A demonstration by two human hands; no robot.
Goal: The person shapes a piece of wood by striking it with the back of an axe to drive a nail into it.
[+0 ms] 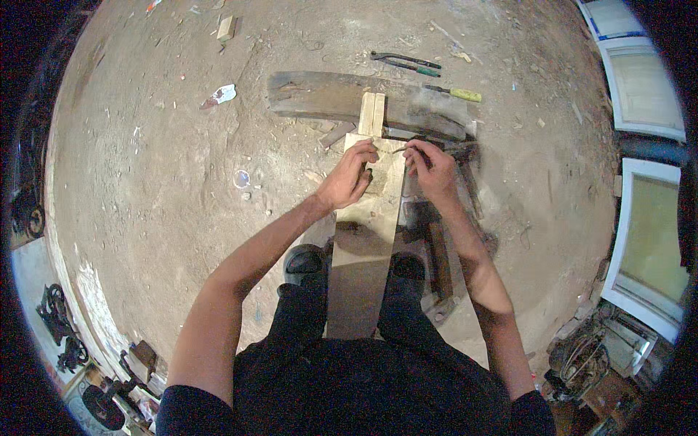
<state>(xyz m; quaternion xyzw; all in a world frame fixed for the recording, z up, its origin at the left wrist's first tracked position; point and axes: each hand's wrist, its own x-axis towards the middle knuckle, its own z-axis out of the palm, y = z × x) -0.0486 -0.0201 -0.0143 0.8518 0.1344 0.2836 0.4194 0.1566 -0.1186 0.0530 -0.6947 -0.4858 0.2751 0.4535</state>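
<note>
A long pale wooden board (356, 254) runs away from me between my legs, its far end by the dark beam. My left hand (350, 178) rests at the board's left edge near that end, fingers curved over the wood and the thumb apart from them. Nothing shows clearly in its grip. At the right edge, my right hand (434, 171) pinches a thin dark pointed rod (400, 150) between thumb and fingers. The rod's tip points left over the board; its exact kind is too small to tell. Two short pale wood strips (372, 114) lie just past the board's end.
A weathered beam (313, 94) lies across the floor ahead. Beyond it are green-handled pincers (407, 63) and a yellow-handled tool (454, 94). A wood block (226, 29) and scraps litter the dirt floor. White-framed panels (643, 232) stand at right; clutter (589, 363) fills the lower right.
</note>
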